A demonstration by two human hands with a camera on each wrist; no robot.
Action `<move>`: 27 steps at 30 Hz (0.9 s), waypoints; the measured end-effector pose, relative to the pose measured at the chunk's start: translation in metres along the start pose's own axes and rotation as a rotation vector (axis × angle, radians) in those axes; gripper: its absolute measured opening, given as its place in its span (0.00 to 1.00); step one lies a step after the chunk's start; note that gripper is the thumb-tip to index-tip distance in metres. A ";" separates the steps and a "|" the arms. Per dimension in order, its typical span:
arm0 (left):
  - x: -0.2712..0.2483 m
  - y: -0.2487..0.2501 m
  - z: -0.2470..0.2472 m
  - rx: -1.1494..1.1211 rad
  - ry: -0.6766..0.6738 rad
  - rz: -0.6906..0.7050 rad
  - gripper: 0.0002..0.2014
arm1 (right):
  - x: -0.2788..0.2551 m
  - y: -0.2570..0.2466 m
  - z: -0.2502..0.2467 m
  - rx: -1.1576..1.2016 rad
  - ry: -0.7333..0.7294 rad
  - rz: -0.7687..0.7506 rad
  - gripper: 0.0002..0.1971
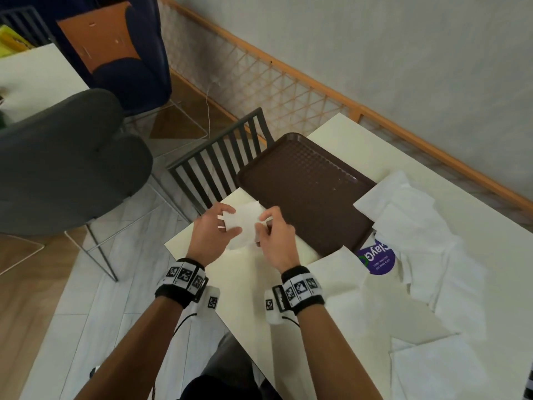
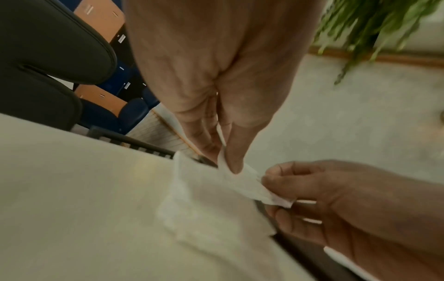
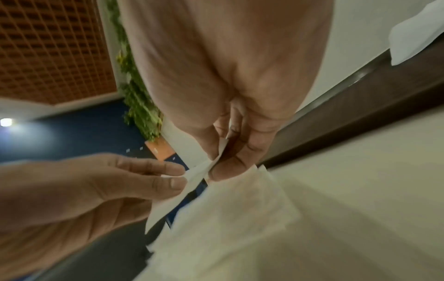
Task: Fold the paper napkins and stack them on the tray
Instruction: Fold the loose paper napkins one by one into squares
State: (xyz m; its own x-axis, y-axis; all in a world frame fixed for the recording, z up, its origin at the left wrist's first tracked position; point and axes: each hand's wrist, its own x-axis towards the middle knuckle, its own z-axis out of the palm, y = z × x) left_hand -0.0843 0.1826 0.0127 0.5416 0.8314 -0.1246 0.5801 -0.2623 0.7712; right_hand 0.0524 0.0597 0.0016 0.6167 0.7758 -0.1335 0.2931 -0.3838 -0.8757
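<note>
A white paper napkin (image 1: pixel 244 223) hangs just above the near corner of the cream table (image 1: pixel 259 287), held between both hands. My left hand (image 1: pixel 222 226) pinches its left edge between thumb and fingers. My right hand (image 1: pixel 266 226) pinches its upper right corner. The same napkin (image 2: pixel 216 205) droops below my left hand (image 2: pixel 222 152) in the left wrist view, and the napkin (image 3: pixel 230 209) hangs under my right hand (image 3: pixel 215 165) in the right wrist view. The brown tray (image 1: pixel 305 186) lies empty just beyond the hands.
A heap of loose white napkins (image 1: pixel 415 235) lies right of the tray, partly over a purple packet (image 1: pixel 375 259). More flat napkins (image 1: pixel 432 370) cover the near right of the table. A dark slatted chair (image 1: pixel 219 160) and a grey padded chair (image 1: pixel 63 157) stand to the left.
</note>
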 end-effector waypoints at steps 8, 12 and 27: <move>0.016 -0.036 0.033 0.363 -0.055 0.020 0.22 | -0.002 -0.002 0.011 -0.314 -0.066 0.044 0.11; -0.012 -0.018 0.041 0.361 0.057 0.155 0.20 | -0.032 0.015 -0.044 -0.373 0.126 -0.012 0.06; -0.136 0.053 0.176 -0.043 -0.444 -0.085 0.15 | -0.128 0.133 -0.149 -0.214 0.147 0.419 0.13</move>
State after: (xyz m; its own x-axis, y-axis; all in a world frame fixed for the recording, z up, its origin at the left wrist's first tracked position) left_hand -0.0199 -0.0304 -0.0398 0.7072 0.5561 -0.4366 0.6126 -0.1739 0.7710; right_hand 0.1212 -0.1654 -0.0289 0.8059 0.4593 -0.3735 0.1316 -0.7541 -0.6434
